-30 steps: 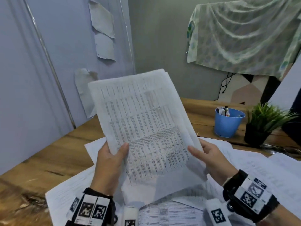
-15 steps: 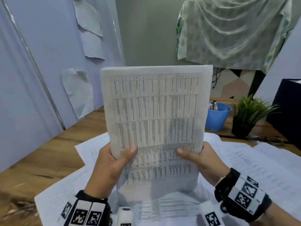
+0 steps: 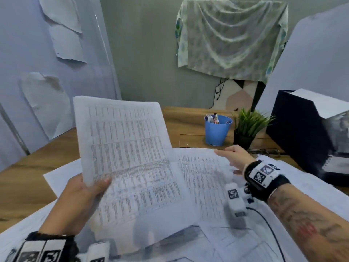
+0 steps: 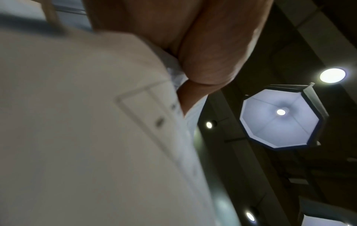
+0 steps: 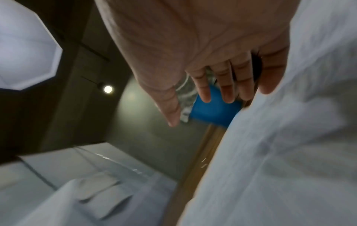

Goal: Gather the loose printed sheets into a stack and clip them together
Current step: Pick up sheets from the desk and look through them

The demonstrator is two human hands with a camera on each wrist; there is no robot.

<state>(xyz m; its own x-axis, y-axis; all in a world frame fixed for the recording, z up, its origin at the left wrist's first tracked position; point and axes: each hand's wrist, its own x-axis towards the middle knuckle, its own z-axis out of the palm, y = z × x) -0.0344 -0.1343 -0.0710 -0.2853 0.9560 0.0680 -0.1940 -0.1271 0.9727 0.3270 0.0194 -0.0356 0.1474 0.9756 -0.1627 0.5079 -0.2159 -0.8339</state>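
The head view is evenly, coolly lit, with soft shadows under the raised sheaf of white printed sheets [image 3: 124,154] and bent lines at its edges. Both wrist views are dim and motion-blurred; an octagonal white ceiling lamp [image 4: 280,117] and small round spotlights [image 4: 332,75] glare, and close paper is out of focus.

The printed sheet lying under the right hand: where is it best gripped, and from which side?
Probably its far edge, from above: the printed sheet lies flat on other papers, and the open right hand hovers there. Slide it off or curl that edge up, then pinch.
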